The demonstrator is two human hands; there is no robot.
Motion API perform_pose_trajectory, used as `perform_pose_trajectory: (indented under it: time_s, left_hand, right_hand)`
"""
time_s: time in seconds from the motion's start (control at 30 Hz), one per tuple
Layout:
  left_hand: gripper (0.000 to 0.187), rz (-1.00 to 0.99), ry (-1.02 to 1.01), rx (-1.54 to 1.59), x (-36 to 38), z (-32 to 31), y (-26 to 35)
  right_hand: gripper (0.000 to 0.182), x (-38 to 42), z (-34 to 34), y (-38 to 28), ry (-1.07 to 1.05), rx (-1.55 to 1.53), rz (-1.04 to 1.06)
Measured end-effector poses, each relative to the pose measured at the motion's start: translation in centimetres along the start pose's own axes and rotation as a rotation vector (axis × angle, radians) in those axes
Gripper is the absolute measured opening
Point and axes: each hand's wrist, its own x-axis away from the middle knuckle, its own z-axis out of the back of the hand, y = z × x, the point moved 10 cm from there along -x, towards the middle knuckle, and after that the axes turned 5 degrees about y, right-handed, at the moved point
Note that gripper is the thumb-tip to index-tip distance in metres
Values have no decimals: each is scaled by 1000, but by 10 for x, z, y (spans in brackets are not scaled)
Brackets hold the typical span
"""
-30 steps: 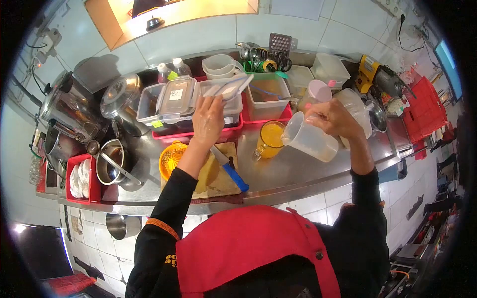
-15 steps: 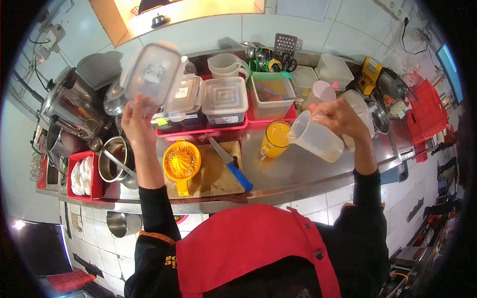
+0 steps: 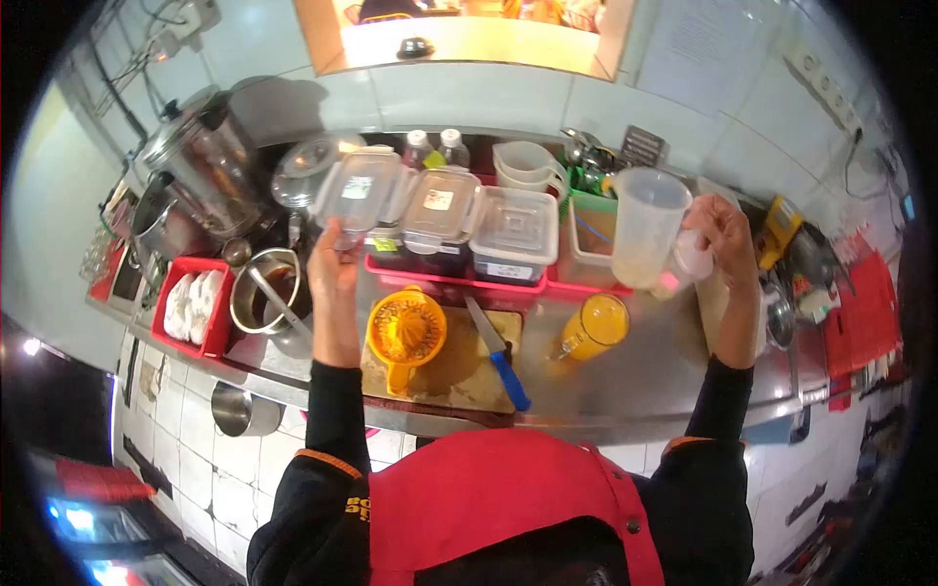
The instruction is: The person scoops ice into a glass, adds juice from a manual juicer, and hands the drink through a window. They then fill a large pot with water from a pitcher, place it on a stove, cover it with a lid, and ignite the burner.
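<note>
My left hand (image 3: 335, 269) has its fingers closed on the front edge of a clear plastic container lid (image 3: 360, 188), tilted over the leftmost of the lidded boxes. My right hand (image 3: 721, 234) grips a translucent plastic jug (image 3: 647, 220), upright above the back of the counter. In front of the jug stands a glass mug of orange juice (image 3: 598, 322). An orange citrus juicer (image 3: 406, 332) with pulp on its cone sits on a cutting board (image 3: 454, 376). A knife with a blue handle (image 3: 509, 379) lies at the board's right side.
Lidded boxes (image 3: 516, 234) stand in red trays at the back. Left are a steel pot (image 3: 246, 317) with dark liquid and a ladle, a red basket (image 3: 217, 337) of white bundles, and a large metal urn (image 3: 200, 161). A yellow device (image 3: 779, 230) sits at right.
The lid has come down towards the left box in my left hand. My right hand has raised the jug from its tilt beside the juice mug to upright. The camera view has shifted.
</note>
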Motion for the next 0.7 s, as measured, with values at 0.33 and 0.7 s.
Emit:
perform_pose_trajectory:
  time_s: [0.33, 0.7]
  left_hand:
    - [9, 4, 104, 1, -9, -1, -16]
    - [12, 100, 60, 8, -10, -9, -34]
  right_hand:
    - [19, -127, -130, 28, 181, -467, 41]
    - [17, -152, -178, 70, 164, -378, -32]
